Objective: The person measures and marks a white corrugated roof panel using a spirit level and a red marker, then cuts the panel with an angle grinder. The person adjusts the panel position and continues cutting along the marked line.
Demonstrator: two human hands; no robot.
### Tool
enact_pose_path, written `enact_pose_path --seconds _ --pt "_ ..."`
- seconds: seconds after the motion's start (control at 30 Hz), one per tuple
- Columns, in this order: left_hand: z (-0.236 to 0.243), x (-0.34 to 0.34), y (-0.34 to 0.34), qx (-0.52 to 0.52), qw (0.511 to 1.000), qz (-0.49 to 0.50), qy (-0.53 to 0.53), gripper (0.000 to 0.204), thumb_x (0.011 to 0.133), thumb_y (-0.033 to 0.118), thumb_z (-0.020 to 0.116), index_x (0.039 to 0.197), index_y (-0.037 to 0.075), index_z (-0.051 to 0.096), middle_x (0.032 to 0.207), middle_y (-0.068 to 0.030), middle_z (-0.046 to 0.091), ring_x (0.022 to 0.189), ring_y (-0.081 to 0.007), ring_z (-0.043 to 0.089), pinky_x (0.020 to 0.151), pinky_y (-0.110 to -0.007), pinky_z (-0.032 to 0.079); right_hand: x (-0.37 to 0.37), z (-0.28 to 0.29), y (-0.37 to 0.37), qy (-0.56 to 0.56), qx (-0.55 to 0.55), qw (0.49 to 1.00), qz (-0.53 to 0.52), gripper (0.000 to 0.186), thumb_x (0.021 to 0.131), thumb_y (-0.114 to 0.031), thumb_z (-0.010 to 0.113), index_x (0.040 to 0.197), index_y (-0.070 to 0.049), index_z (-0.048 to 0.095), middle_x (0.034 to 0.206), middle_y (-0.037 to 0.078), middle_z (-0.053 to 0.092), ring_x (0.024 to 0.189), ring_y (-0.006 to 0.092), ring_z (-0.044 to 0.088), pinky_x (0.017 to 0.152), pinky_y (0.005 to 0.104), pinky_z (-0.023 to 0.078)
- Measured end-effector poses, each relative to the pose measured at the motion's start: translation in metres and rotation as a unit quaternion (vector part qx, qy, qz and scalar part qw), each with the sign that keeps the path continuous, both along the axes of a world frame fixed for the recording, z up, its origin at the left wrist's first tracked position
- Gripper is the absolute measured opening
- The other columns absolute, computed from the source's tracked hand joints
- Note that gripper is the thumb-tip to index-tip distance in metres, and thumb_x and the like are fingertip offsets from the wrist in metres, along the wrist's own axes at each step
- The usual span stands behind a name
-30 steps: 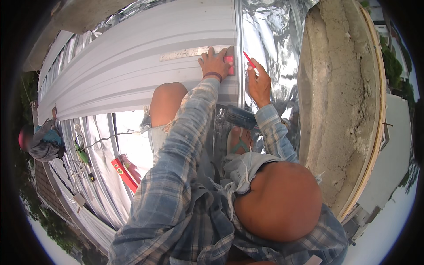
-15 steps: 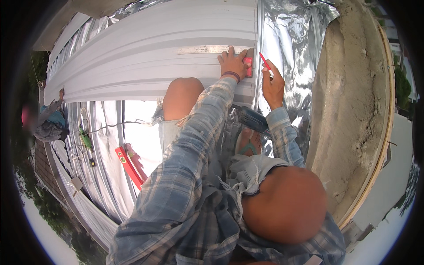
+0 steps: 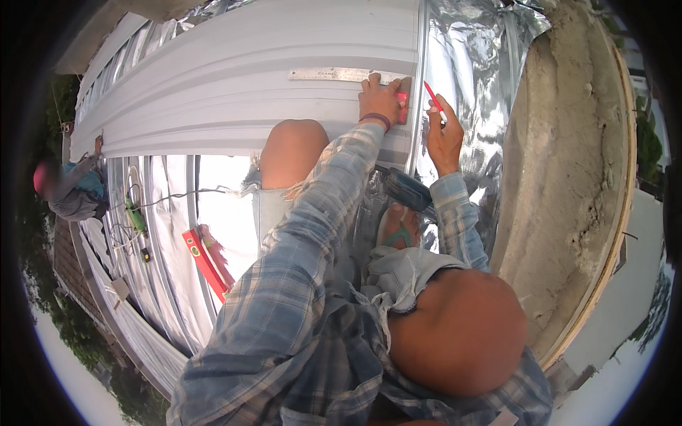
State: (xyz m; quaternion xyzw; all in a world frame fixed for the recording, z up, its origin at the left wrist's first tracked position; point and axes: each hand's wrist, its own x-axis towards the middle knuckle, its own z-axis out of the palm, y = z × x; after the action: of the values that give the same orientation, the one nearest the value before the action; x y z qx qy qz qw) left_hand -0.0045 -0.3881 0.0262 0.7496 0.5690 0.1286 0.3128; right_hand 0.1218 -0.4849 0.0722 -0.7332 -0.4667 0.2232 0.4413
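At 12 o'clock a grey ribbed metal sheet (image 3: 213, 106) bears a try square (image 3: 327, 74), steel-bladed with a red stock; the left hand (image 3: 379, 101), fingers spread, presses on it. At 2 o'clock the right hand (image 3: 446, 142) grips a slim red marker (image 3: 432, 94) above crinkled foil (image 3: 486, 78). Rough concrete (image 3: 568, 163) runs along 3 o'clock. Toward 9 o'clock, a co-worker (image 3: 79, 192) reaches the sheet's edge; at 8, a red spirit level (image 3: 204, 264) lies near, trees (image 3: 78, 312) and pale sky beyond.

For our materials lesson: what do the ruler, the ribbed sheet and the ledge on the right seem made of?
Ruler: probably steel, pale, silvery with dark markings. Ribbed sheet: likely coated metal, smooth grey with long ridges. Ledge: apparently concrete or mortar, matt, rough and pitted.
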Motion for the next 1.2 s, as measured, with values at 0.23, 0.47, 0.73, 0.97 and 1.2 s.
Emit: enact_pose_path --seconds 0.23,0.47,0.73,0.97,1.2 --pt "0.000 -0.013 -0.016 -0.124 0.988 0.062 -0.063 0.065 0.081 0.024 0.079 0.141 0.024 0.056 0.131 -0.0181 0.050 0.109 -0.0368 0.062 0.099 -0.043 0.051 0.005 0.011 -0.007 0.049 0.028 0.997 -0.047 0.040 0.100 -0.022 0.057 0.131 0.003 0.060 0.115 0.018 0.071 0.096 0.0218 0.068 0.081 0.0327 0.052" --pt "-0.004 -0.002 -0.005 -0.040 0.994 0.036 -0.097 0.072 0.073 0.032 0.085 0.136 0.009 0.059 0.113 -0.0231 0.060 0.111 -0.0362 0.060 0.098 -0.041 0.050 0.005 0.012 -0.009 0.061 0.015 0.997 -0.051 0.042 0.101 -0.024 0.055 0.133 0.003 0.059 0.117 0.018 0.071 0.102 0.0233 0.068 0.084 0.0334 0.052" --pt "-0.015 0.008 0.007 0.015 0.995 0.037 -0.094 0.064 0.071 0.033 0.079 0.127 0.004 0.067 0.115 -0.0252 0.059 0.111 -0.0376 0.058 0.099 -0.042 0.049 0.005 0.006 -0.016 0.061 -0.029 0.996 -0.050 0.046 0.104 -0.027 0.052 0.140 0.002 0.054 0.121 0.015 0.069 0.102 0.0194 0.067 0.086 0.0321 0.052" --pt "-0.015 0.008 0.016 -0.007 0.995 0.025 -0.095 0.069 0.072 0.037 0.079 0.131 0.006 0.065 0.116 -0.0282 0.058 0.114 -0.0388 0.056 0.100 -0.041 0.049 -0.001 0.005 -0.012 0.065 -0.015 0.997 -0.045 0.043 0.101 -0.024 0.053 0.135 0.002 0.058 0.119 0.020 0.069 0.106 0.0257 0.068 0.086 0.0368 0.055" --pt "-0.005 0.007 0.015 -0.024 0.994 0.013 -0.104 0.072 0.070 0.034 0.081 0.135 0.008 0.062 0.114 -0.0262 0.056 0.112 -0.0380 0.056 0.099 -0.041 0.050 -0.002 0.006 0.000 0.057 -0.006 0.998 -0.030 0.043 0.101 -0.026 0.053 0.134 0.001 0.059 0.121 0.020 0.069 0.109 0.0280 0.067 0.086 0.0368 0.055"
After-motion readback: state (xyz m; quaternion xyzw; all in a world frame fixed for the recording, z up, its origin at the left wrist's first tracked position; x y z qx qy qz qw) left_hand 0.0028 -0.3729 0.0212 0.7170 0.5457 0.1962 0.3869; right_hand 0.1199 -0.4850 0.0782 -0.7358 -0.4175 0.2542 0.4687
